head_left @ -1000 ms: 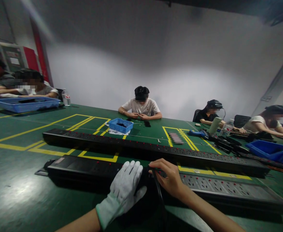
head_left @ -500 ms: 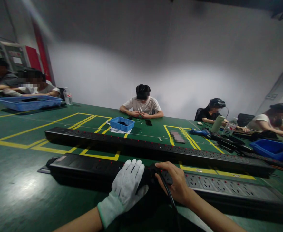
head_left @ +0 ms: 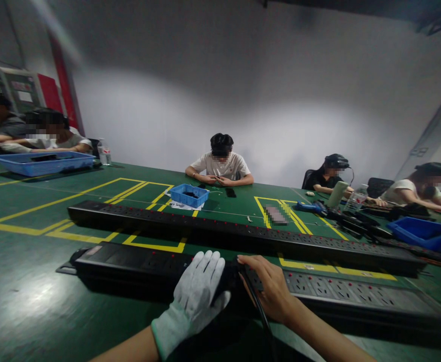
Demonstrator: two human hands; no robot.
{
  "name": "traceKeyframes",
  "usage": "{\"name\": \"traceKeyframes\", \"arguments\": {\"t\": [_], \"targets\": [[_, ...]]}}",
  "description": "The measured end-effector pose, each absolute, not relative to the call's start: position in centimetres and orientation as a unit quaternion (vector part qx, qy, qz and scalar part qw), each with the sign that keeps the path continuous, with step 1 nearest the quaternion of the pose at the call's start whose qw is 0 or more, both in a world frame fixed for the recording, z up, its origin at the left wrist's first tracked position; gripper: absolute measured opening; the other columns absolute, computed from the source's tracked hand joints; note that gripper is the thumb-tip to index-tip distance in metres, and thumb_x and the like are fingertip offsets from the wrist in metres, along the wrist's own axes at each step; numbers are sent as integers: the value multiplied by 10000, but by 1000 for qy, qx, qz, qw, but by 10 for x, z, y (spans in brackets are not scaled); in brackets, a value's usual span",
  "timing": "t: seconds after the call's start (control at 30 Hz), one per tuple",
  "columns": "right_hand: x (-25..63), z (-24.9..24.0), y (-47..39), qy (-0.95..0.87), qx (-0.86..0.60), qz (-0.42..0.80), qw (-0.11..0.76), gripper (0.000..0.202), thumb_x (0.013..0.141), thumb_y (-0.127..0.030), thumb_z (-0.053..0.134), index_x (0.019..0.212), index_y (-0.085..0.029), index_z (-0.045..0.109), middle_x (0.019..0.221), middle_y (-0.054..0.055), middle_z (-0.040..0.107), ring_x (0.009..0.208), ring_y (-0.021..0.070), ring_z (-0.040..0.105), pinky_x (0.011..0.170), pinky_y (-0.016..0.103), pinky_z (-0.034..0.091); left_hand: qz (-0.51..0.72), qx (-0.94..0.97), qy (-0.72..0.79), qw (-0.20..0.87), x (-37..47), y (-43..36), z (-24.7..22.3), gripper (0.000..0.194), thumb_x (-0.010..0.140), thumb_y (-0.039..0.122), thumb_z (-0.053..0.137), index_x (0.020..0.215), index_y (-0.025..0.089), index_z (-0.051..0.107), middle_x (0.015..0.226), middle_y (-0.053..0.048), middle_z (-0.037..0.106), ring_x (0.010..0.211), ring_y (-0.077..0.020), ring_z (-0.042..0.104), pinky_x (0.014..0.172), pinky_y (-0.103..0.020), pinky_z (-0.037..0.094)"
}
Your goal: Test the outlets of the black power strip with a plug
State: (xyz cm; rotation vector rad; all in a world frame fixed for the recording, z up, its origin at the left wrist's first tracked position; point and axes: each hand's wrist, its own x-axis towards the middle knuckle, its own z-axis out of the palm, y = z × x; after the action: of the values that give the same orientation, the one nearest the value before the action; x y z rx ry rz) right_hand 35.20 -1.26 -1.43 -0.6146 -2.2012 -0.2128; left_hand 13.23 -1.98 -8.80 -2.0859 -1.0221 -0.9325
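A long black power strip (head_left: pixel 130 259) with a row of sockets and red dots lies across the near part of the green table. My left hand (head_left: pixel 200 294), in a white glove, rests on its middle with the fingers stretched out. Just to the right, my bare right hand (head_left: pixel 267 286) is closed round a black plug at the strip; the plug is mostly hidden by the fingers and dark. From it a black cable (head_left: pixel 260 306) runs down toward me.
A second long strip (head_left: pixel 205 229) lies behind the first. Beyond it are a small blue tray (head_left: pixel 189 196) and a phone (head_left: pixel 276 214). Blue bins (head_left: pixel 43 163) stand left and right, tools and bottles at the right. Several people sit round the table.
My right hand has shifted very slightly left at the plug. The left hand stays on the strip.
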Motion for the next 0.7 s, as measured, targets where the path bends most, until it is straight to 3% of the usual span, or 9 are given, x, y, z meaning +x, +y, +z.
{"name": "traceKeyframes", "arguments": {"t": [0.23, 0.4, 0.7], "targets": [[348, -18, -10, -861, -259, -108, 425, 400, 922, -111, 507, 1311, -198, 464, 1009, 64, 718, 852, 183, 706, 749, 296, 577, -347, -798, -400, 289, 132, -21, -90, 568, 892, 368, 552, 1386, 105, 451, 1388, -149, 519, 1330, -305, 432, 1114, -514, 368], [348, -22, -9, -854, -251, -123, 439, 296, 913, -117, 520, 1197, -198, 526, 974, 59, 721, 817, 177, 711, 717, 276, 570, -326, -802, -403, 297, 133, -18, -90, 574, 888, 393, 539, 1371, 90, 471, 1379, -165, 523, 1291, -326, 470, 1083, -524, 392], [360, 2, -12, -896, -263, -76, 351, 237, 933, -149, 466, 1147, -220, 541, 974, 41, 727, 860, 158, 709, 738, 250, 527, -337, -794, -397, 313, 134, -19, -84, 570, 871, 373, 549, 1354, 77, 487, 1352, -175, 542, 1259, -326, 496, 1068, -513, 403]]}}
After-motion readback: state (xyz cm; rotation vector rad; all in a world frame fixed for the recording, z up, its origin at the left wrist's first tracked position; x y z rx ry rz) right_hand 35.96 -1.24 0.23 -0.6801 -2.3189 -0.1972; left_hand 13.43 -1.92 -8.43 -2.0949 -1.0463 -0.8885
